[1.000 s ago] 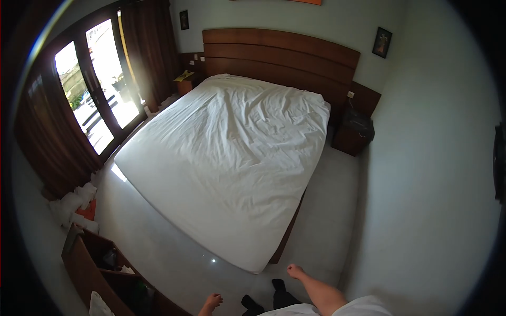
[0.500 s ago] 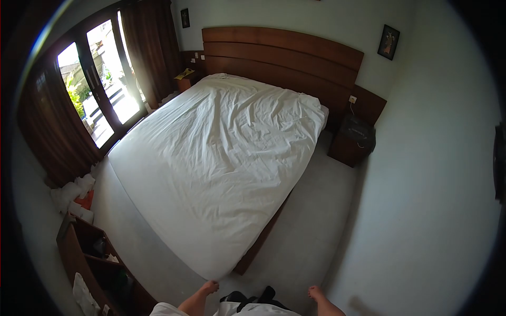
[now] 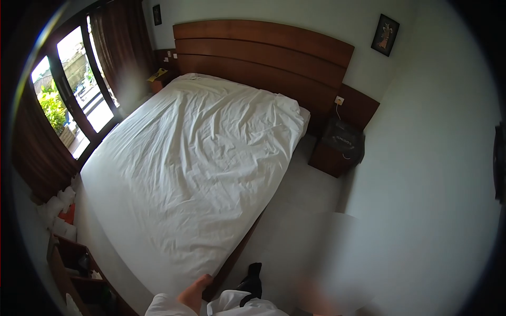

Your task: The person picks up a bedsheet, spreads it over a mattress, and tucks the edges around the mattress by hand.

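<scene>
A white fitted sheet [image 3: 179, 210] covers the mattress, wrinkled towards the headboard and smoother at the foot end. My left hand [image 3: 203, 282] is beside the near corner of the bed, over the sheet's edge in view, with its fingers curled. What it holds, if anything, is hidden, and I cannot tell whether it touches the sheet. My right hand [image 3: 311, 295] hangs off to the right above the floor, badly smeared by motion; its fingers cannot be made out.
The wooden headboard [image 3: 263, 52] stands against the far wall. A nightstand [image 3: 327, 160] with a dark bag on it is at the right. Glass doors [image 3: 79, 79] and curtains line the left, above an open shelf unit [image 3: 79, 263]. A dark-clad foot [image 3: 254, 271] steps along the bed's right side.
The view has shifted, so the bed sits further left and nearer. One foot has come forward beside the bed. My right hand has blurred with movement; my left stays near the bed corner.
</scene>
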